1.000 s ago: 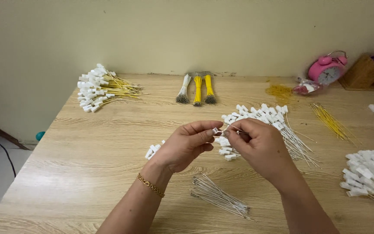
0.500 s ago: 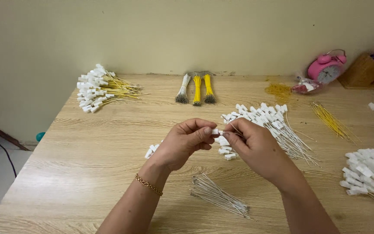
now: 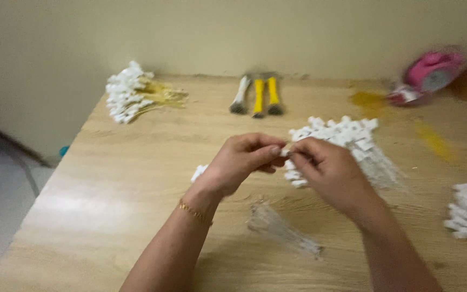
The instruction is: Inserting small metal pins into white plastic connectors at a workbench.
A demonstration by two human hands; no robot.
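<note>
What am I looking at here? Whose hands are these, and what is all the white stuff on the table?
The camera sits on a person's head and looks down, so these are that person's own hands. The left hand and right hand meet over a wooden table and pinch a tiny white piece between the fingertips. Behind them lies a pile of white-tipped wires. Another bundle with yellow wires sits far left, and yellow-handled tools rest by the wall. The picture is blurry, so small details are hard to tell.
</note>
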